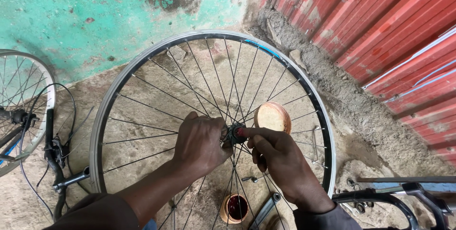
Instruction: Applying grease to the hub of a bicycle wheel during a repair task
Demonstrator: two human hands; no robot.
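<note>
A bare bicycle wheel (142,63) with a silver rim and thin spokes stands upright in front of me. My left hand (199,142) is closed around the left side of its dark hub (235,132). From the right, my right hand (278,156) presses its fingertips on the hub's end, where a small red spot shows. Whether the right hand holds a small part is hidden by the fingers.
A round tin lid (272,117) lies on the concrete floor behind the spokes, and an open tin of dark grease (236,207) sits below the hub. Handlebars with cables (54,154) and another wheel (21,101) lie left. A dark bike frame (380,196) is at lower right, by a red corrugated wall (380,25).
</note>
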